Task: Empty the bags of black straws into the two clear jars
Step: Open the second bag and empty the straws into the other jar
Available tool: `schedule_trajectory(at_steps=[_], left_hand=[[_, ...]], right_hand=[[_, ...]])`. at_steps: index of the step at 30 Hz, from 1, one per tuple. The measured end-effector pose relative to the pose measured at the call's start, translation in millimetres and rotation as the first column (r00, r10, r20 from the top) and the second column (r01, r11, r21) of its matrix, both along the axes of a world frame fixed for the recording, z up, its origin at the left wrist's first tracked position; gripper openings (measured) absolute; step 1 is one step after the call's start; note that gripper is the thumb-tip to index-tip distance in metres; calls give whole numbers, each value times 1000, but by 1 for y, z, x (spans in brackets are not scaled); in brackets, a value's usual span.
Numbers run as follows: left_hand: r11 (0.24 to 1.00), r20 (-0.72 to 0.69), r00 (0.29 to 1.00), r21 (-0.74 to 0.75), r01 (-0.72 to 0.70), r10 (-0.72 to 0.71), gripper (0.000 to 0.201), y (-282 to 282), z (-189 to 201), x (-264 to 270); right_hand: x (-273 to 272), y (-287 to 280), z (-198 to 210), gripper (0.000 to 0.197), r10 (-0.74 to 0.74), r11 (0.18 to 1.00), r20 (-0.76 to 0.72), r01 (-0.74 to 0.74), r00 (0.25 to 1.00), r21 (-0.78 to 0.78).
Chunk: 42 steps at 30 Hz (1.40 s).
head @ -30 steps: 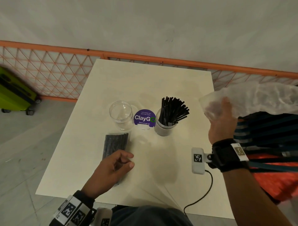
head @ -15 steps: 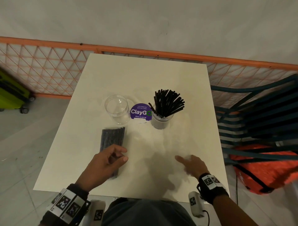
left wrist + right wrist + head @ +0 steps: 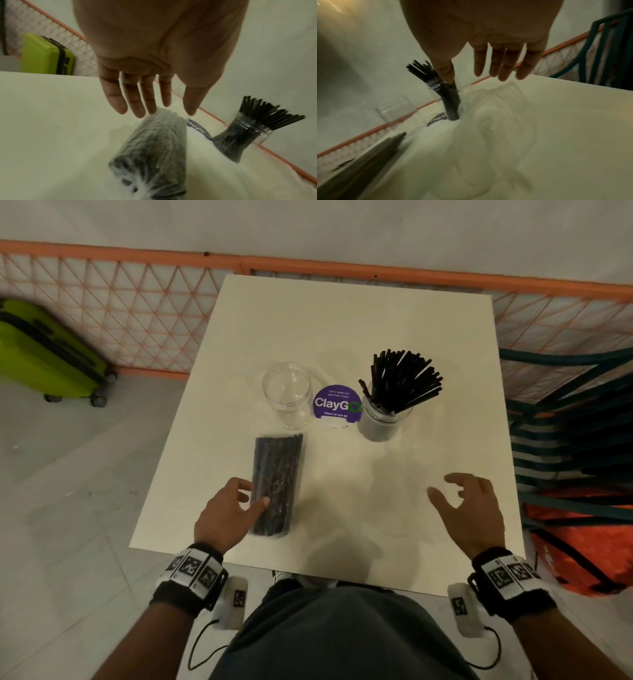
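Tabletop [image 3: 342, 320]: white, filling the middle of your head view; an orange mesh fence [image 3: 120, 302] runs behind it at 12 o'clock.
Suitcase [image 3: 44, 354]: lime green, on the floor at 10 o'clock of the tabletop; your left wrist view catches it too, your right wrist view does not.
Chair [image 3: 565, 422]: teal frame at 3 o'clock, off the tabletop edge.
Bag of straws [image 3: 276, 484]: lies flat at 7 o'clock of the tabletop centre, long axis pointing toward the empty jar. Your left wrist view shows its plastic end blurred and close.
Full jar [image 3: 383, 419]: upright at 1 o'clock of the bag, black straws [image 3: 400, 378] fanning out of its mouth.
Empty jar [image 3: 289, 395]: clear, upright, at 12 o'clock of the bag. In your right wrist view it is only a faint outline.
Sticker [image 3: 337, 405]: purple round "ClayGo" disc between the two jars.
Your left hand [image 3: 229, 511]: at the bag's near left edge, thumb on the plastic, fingers [image 3: 137, 97] straight and slightly apart, gripping nothing.
Your right hand [image 3: 469, 508]: over bare tabletop at 5 o'clock, well apart from the bag, fingers [image 3: 505, 63] spread and loose. Your right wrist view alone shows a pale clear film below the palm; whether it touches the hand you cannot tell.
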State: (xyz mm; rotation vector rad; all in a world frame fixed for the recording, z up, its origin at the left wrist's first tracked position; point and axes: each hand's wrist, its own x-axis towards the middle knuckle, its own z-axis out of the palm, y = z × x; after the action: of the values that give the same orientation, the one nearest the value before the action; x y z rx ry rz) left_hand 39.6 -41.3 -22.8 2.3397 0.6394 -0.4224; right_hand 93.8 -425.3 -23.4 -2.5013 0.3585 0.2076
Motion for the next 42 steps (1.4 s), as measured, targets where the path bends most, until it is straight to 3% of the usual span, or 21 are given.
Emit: schedule_trajectory(at_steps=[2,4,8,11,14,16,18,22,25,29,36,39,42], left_hand=[[998,-108,993,33,-49,52,59,8,-12,-3],[997,-199,977,20,-81,83,78,12,-23,-5],[984,-259,960,-111,-141,108,98,10,-42,-8],[968,-262,958,-186,-166,114,98,5,-50,-10],[954,-248,967,-273,-127,58,89,1,-52,-9],[950,-228,973,-297,-95,26,88,1,-50,-5],[931,-215,976,-347,-109,34,83,2,-44,-1],[842,-146,984,-514,-165,104,79,8,-20,8],[804,-22,995,-587,-88,94,73,17,0,11],[725,69,996,-689,4,60,70,22,31,14],[731,225,973,-657,188,-48,68,40,49,14],[749,268,963,-630,207,-41,55,46,54,18],[782,336,936,-554,286,-105,40,46,67,25]], right_hand=[[-4,16,9,28,150,988,52,-152,987,36],[-8,37,14,20,344,938,-39,-340,938,71],[-9,84,-2,20,616,786,-336,-584,712,203],[-6,120,-14,33,649,759,-422,-568,633,317],[-2,157,-21,56,586,783,-533,-258,610,565],[-2,177,-24,79,560,772,-544,-153,625,618],[-2,191,-26,96,554,776,-515,-183,654,603],[-7,201,-20,113,516,756,-423,-163,745,634],[-11,203,-7,105,487,758,-309,-219,817,615],[-6,209,12,76,376,812,-160,-241,913,532],[4,217,36,49,233,845,-101,-150,967,513],[-1,220,44,51,263,839,-15,-221,965,498],[-9,225,46,77,347,889,65,-350,936,296]])
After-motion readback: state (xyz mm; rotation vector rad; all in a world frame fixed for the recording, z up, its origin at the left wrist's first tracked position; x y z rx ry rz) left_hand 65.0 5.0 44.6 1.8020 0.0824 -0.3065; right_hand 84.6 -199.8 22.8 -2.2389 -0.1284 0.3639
